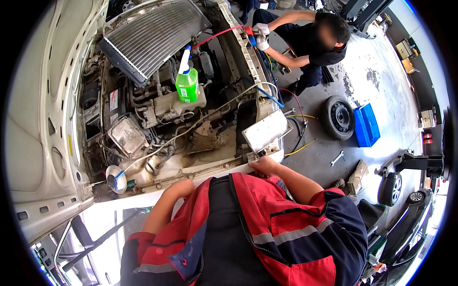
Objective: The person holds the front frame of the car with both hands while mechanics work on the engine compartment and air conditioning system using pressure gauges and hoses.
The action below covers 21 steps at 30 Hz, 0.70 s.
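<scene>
Got right hand point(264, 165) curled at fender edge point(226, 165), just beside white box point(266, 130). Got left hand point(181, 188) curled near same edge. Can't tell grip on either. Got green spray bottle point(187, 86) standing on engine point(164, 106).

Bright daylight enters from the right, glaring white on the grey concrete floor point(365, 85) and washing out the lower left. The engine bay holds softer shadow. Fisheye distortion bends the edges into a black, blue-fringed vignette; the centre looks reasonably sharp.
</scene>
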### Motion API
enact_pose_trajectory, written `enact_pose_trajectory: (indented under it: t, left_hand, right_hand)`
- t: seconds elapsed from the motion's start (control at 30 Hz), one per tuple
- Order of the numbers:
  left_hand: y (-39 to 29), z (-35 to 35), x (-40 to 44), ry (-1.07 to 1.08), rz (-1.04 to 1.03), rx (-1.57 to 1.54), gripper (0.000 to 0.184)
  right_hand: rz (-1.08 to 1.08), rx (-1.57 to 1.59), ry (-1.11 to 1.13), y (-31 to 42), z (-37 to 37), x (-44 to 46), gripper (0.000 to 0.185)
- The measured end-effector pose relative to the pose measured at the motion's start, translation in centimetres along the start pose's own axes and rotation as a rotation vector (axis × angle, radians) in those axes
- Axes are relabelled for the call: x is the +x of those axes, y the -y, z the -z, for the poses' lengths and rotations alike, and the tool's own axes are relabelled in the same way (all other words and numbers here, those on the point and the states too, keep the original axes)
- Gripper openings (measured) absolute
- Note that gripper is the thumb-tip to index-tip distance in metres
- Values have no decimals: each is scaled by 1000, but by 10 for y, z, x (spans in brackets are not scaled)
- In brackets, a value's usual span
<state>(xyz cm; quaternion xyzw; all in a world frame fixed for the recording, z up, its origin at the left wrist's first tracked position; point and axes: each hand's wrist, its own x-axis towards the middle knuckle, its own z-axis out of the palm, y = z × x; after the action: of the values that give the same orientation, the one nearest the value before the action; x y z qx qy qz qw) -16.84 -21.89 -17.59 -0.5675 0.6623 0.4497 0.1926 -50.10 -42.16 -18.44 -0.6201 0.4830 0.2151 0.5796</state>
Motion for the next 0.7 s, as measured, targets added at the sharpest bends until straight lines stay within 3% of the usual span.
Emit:
enact_pose_trajectory:
  t: [0.7]
  left_hand:
    - [4, -5, 1, -28, 15, -138, 31]
  right_hand:
    - [2, 6, 21, -3, 0, 2, 57]
